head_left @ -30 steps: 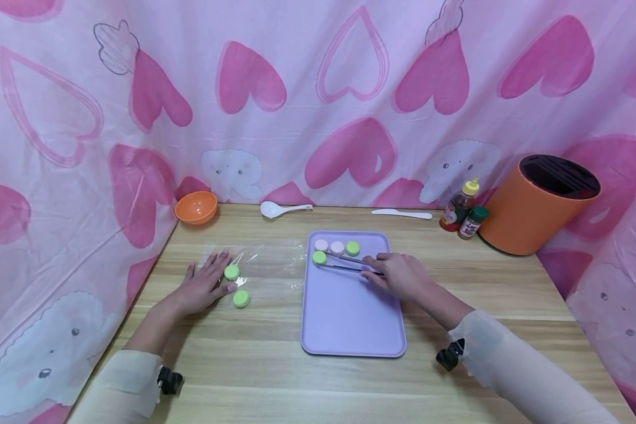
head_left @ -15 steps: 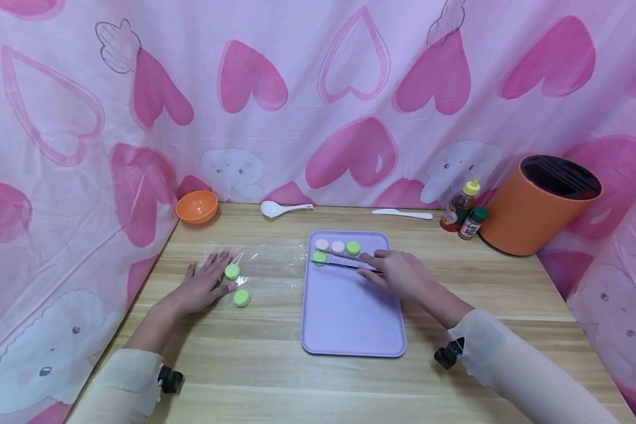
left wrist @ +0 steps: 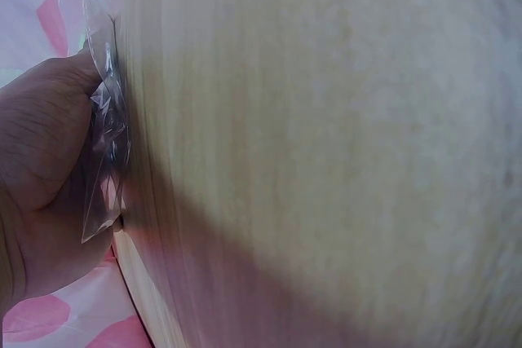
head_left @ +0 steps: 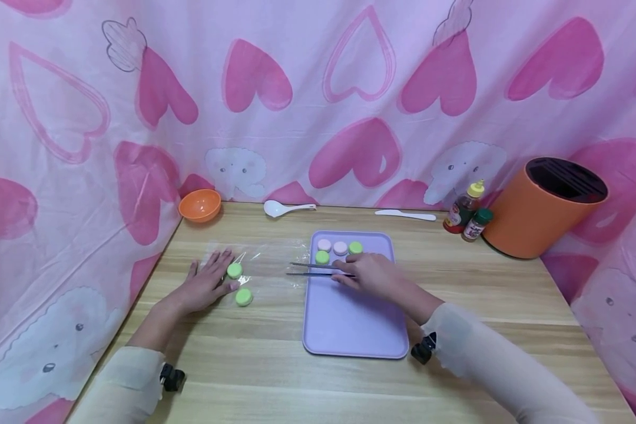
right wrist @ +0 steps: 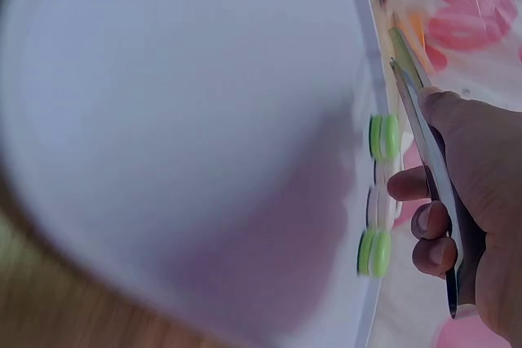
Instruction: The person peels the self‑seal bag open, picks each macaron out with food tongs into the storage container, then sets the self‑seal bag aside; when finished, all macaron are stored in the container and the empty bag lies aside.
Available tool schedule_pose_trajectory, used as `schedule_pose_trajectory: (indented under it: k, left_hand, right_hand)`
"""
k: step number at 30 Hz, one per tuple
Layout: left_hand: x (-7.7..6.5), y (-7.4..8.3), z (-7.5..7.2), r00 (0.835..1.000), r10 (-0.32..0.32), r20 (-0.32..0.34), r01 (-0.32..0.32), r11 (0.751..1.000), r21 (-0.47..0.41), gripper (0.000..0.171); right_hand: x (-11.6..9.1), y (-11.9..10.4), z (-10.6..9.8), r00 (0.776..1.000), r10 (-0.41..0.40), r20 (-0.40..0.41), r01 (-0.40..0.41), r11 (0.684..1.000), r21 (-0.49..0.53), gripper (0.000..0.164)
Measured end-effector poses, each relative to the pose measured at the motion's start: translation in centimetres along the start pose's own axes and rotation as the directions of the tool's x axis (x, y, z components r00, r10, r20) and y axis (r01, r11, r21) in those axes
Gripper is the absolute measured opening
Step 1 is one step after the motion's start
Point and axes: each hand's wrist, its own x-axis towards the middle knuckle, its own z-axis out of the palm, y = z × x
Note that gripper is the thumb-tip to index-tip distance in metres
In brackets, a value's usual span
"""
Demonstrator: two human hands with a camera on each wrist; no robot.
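Observation:
My left hand (head_left: pixel 204 287) lies flat, fingers spread, on a clear plastic bag (head_left: pixel 272 259). Beside its index finger and thumb are two green macarons, one farther back (head_left: pixel 235 270) and one nearer the front (head_left: pixel 244 297). In my right hand (head_left: pixel 376 274) are metal tongs (right wrist: pixel 426 143), gripped over the purple tray (head_left: pixel 355 330). Their tips are apart with nothing between them, pointing left past the tray's rim above the bag. Two pink macarons (head_left: pixel 324 246) and a green macaron (head_left: pixel 355 247) line the tray's back; another green macaron (head_left: pixel 322 257) sits in front of the left pink one.
Along the back stand an orange bowl (head_left: pixel 200 205), a white spoon (head_left: pixel 288 208) and a white knife (head_left: pixel 405 215). At the back right are a yellow-capped bottle (head_left: pixel 462 209), a green-capped jar (head_left: pixel 477 225) and an orange knife block (head_left: pixel 530 218). A pink curtain (head_left: pixel 297 135) borders the table.
The tongs' tips came off the front green macaron, which stays on the tray. My right hand moved left with the tongs. The left hand kept its place.

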Motion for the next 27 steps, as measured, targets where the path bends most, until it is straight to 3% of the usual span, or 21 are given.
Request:
schedule_pose_trajectory:
  k: [8,14,19,27]
  left_hand:
    - [0.0,0.2,0.0,1.000,0.003,-0.008,-0.003,1.000,0.008,0.090]
    - [0.1,0.0,0.1,1.000,-0.001,-0.003,0.001,1.000,0.008,0.090]
    - [0.4,-0.6,0.3,1.000,-0.008,0.005,0.008,1.000,0.009,0.091]
    - [0.1,0.2,0.0,1.000,-0.006,0.002,0.006,1.000,0.007,0.090]
  right_hand:
    - [1.5,-1.7,1.3,0.995,-0.094,-0.021,0.094,0.996,0.000,0.032]
    - [2.5,-3.0,1.8,0.988,-0.152,0.006,0.152,0.988,0.018,0.031]
    - [3.3,-3.9,2.4,0.982,-0.188,0.001,0.187,0.982,0.021,0.031]
    - [3.9,-4.9,2.9,0.976,-0.217,0.007,0.216,0.976,0.040,0.029]
